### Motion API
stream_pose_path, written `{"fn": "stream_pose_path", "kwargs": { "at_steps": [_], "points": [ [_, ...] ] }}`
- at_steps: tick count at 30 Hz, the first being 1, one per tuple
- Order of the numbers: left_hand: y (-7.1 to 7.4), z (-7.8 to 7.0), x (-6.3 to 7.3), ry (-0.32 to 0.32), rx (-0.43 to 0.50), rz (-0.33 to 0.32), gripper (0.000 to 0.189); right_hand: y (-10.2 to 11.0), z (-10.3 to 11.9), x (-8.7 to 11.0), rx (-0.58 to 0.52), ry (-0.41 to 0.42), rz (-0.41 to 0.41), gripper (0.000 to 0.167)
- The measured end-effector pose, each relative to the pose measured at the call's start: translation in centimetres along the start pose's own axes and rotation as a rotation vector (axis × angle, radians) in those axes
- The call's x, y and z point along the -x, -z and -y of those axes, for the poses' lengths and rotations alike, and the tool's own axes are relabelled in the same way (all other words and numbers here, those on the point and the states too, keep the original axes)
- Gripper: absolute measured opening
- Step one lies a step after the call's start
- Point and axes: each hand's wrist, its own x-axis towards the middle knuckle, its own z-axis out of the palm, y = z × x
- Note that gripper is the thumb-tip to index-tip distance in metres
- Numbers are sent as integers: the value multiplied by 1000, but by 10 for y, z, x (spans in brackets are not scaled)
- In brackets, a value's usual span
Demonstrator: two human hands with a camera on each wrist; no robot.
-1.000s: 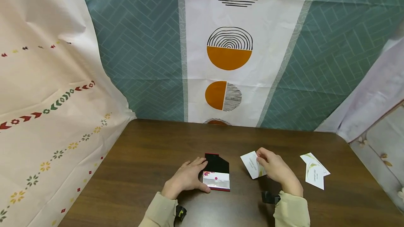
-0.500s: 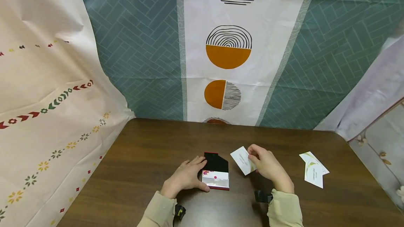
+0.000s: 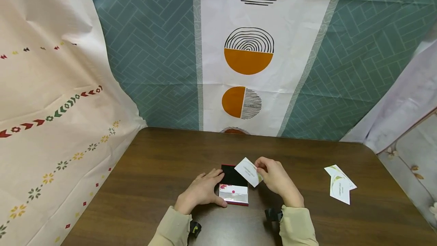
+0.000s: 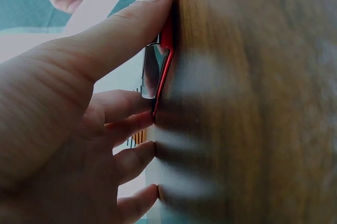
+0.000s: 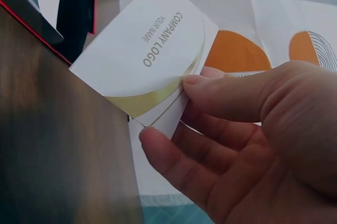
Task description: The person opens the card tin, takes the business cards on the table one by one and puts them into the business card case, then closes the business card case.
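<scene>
A flat business card case lies on the table with its black-lined, red-edged lid folded back. My left hand holds the case at its left side, the thumb on the front edge and the fingers spread toward the lid. In the left wrist view the thumb tip rests on the red edge of the case. Raised over the lid's right side is a white business card printed "COMPANY LOGO". My right hand pinches its right end between thumb and fingers, with the card tilted.
Two overlapping business cards lie on the brown wooden table at the right. A patterned cloth hangs behind the table, with a cream flowered cloth along the left side.
My right hand has moved left with the business card, from beside the case to over its lid. My left hand and the case have stayed in place.
</scene>
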Motion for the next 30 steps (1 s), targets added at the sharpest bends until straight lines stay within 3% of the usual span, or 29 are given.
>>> {"fn": "stream_pose_path", "kwargs": {
  "at_steps": [10, 18, 30],
  "points": [
    [-1, 1, -1, -6, -8, -6, 97, -12, 7, -4, -8, 12, -12, 16],
    [0, 0, -2, -1, -10, -6, 96, -18, 12, -4, -12, 60, 38, 16],
    [1, 0, -1, -1, 18, -7, 95, -27, 17, -5, 21, 57, 66, 19]
  ]
}}
